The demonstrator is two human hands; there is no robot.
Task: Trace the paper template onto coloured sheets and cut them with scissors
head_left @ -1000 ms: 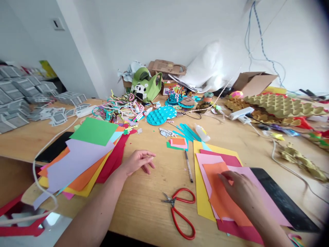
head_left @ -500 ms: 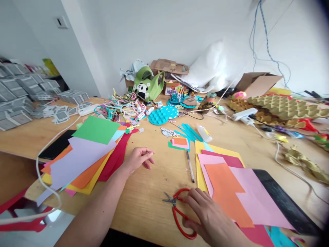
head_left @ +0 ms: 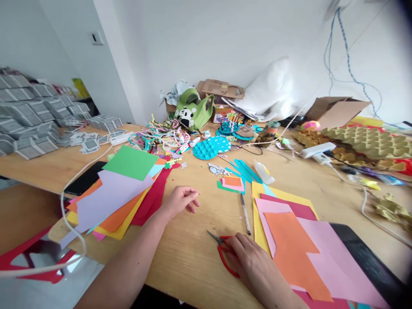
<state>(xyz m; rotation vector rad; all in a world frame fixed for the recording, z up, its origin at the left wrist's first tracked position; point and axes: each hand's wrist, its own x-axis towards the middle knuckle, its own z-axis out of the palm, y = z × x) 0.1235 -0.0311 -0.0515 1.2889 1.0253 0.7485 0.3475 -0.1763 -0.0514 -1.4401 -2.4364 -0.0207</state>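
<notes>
1. Gripping one pair of scissors [head_left: 220, 243], the right hand [head_left: 249, 262] had its fingers closed about the red handles; whether they passed through the loops could not be told.
2. The scissors sat low on the table [head_left: 189, 262], just left of the right paper stack, blades together and pointing left.
3. The left hand [head_left: 184, 199] was loosely curled, thumb close to the forefinger, with nothing visible in it.
4. One pen [head_left: 245, 214] lay beyond the scissors, near one small pile [head_left: 232, 182] showing three colours: orange, pink, green.
5. Two larger stacks flanked the hands: one topped by one orange sheet [head_left: 296, 253], the other by one green sheet [head_left: 130, 163].
6. Farther back were one bottle [head_left: 264, 171], one blue oval [head_left: 210, 148] and one green bag [head_left: 193, 111].
7. One second earlier, the right hand had been on the orange sheet and the scissors had lain free, blades apart; the left hand's pose had barely changed.
</notes>
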